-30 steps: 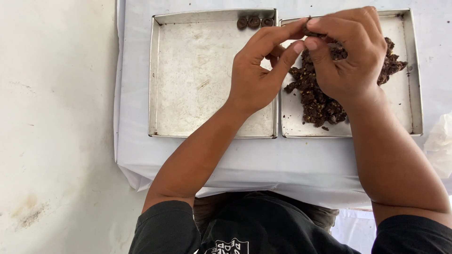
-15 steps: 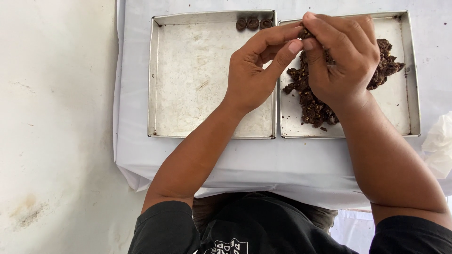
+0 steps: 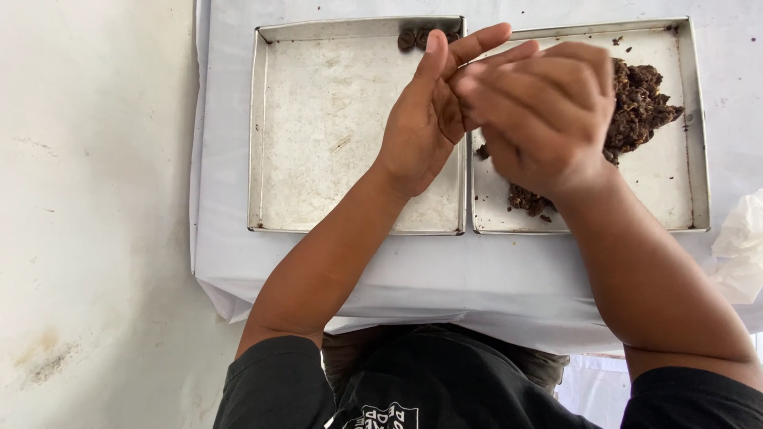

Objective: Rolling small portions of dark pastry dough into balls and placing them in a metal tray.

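Head view shows the left hand (image 3: 425,119) and right hand (image 3: 532,111) pressed palm to palm above the seam between two metal trays; whatever sits between the palms is hidden, so the grip cannot be told, though it is likely a lump of the dark mixture. Three small dark balls (image 3: 425,36) lie at the far edge of the left tray (image 3: 318,214), otherwise bare; the right tray (image 3: 691,159) holds a large heap of dark mixture (image 3: 640,99). By that count the work looks barely begun, with most of the heap left to shape.
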